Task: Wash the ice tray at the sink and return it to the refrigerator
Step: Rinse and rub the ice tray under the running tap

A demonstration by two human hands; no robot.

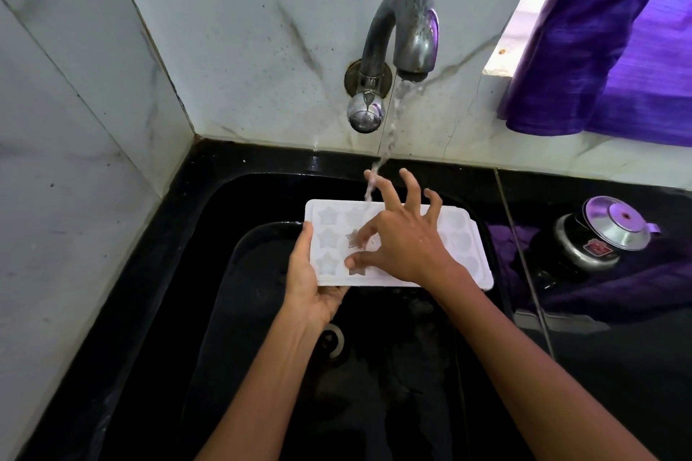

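Ice tray (464, 236) cavities up, long axis left-right; left hand (310, 281) grip clamps left end, right hand (404, 236) spread.

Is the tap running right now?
On. A stream of water falls from the tap spout onto the right hand and white ice tray.

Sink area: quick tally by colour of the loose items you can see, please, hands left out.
White: 1, ice tray
Purple: 2, curtain, cloth
Black and silver: 1, pressure cooker
Total: 4
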